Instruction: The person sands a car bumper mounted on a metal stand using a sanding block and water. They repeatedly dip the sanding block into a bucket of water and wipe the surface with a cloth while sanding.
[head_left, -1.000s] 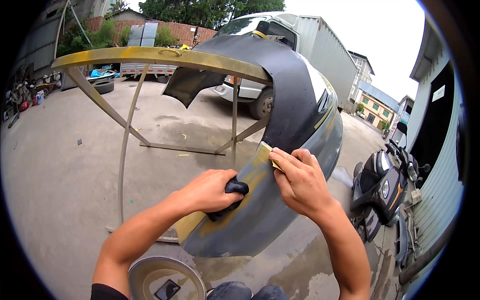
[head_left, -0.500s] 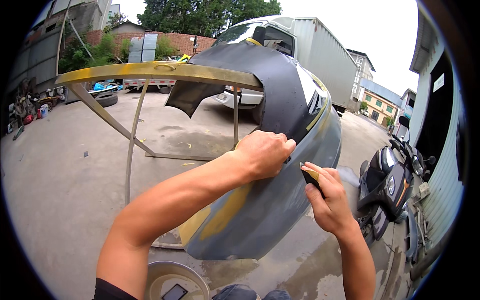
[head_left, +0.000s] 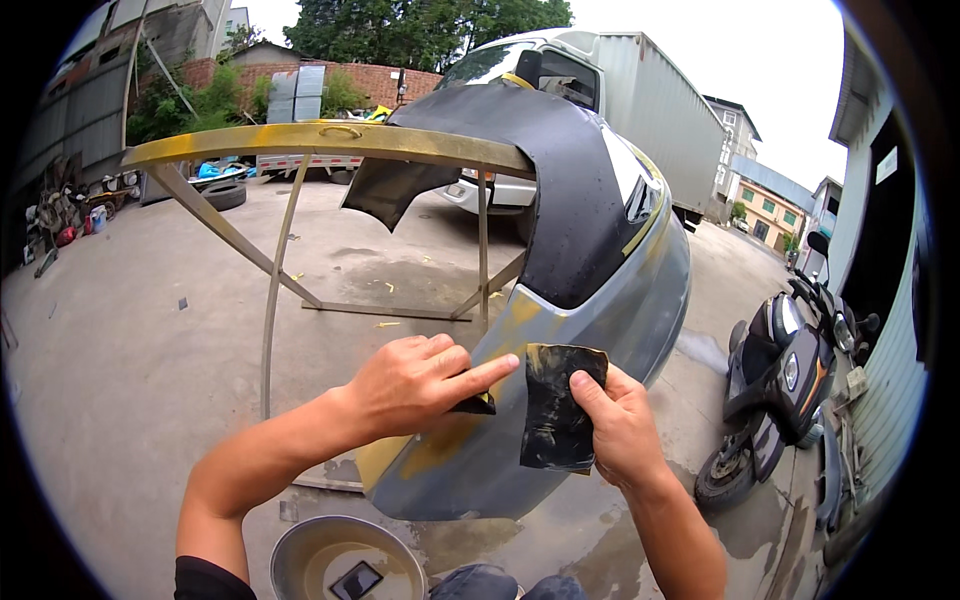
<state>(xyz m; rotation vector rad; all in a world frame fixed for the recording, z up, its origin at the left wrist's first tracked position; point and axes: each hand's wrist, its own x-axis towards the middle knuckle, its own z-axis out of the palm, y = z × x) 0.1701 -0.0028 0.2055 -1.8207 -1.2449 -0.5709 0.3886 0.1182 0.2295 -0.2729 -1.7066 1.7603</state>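
My right hand grips a sheet of black sandpaper, thumb on its smeared face and fingers behind. Just left of it, my left hand is closed around a small black piece with a yellow edge, mostly hidden under the palm; its index finger stretches toward the sheet's upper left edge. Behind and below both hands lies a car bumper, primed grey with yellow-brown patches and a matte black section. It rests on a metal stand.
A round basin of cloudy water with a dark rectangular piece in it stands on the wet concrete near my feet. To the right are a parked scooter and a corrugated wall. A box truck stands beyond the bumper.
My left hand has moved down and left, off the bumper, and its index finger now points out. The sandpaper in my right hand has turned to show its broad face, moving left and slightly down.
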